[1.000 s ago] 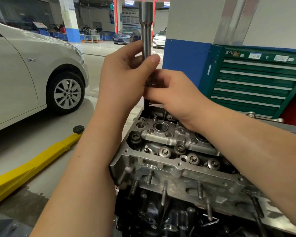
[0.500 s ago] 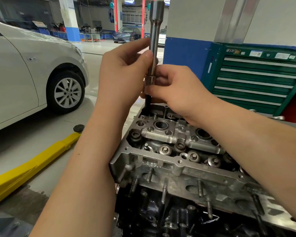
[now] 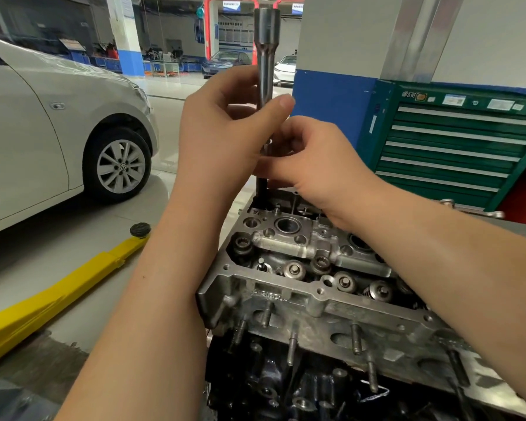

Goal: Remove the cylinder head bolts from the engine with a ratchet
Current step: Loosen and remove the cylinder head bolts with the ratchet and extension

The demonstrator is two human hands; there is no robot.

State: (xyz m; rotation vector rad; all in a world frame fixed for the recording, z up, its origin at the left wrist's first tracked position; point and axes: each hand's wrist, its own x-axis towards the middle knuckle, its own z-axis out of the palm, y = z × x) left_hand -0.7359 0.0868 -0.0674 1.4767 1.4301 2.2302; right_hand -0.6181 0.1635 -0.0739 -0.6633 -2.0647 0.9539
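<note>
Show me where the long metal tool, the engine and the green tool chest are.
Tool (image 3: 266, 56): head view, on its shiny upper shaft above the hands.
Engine (image 3: 313, 302): head view, on the head's near rim.
Tool chest (image 3: 456, 153): head view, on its drawer fronts.

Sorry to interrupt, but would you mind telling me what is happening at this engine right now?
A person is working on the bare grey metal cylinder head of an engine. Both hands hold a long, upright steel extension bar over the head's far left corner: the left hand grips its shaft, and the right hand pinches it lower down. Its dark lower end reaches down into the head. Several bolts, such as the dark splined bolt, remain seated.
</note>
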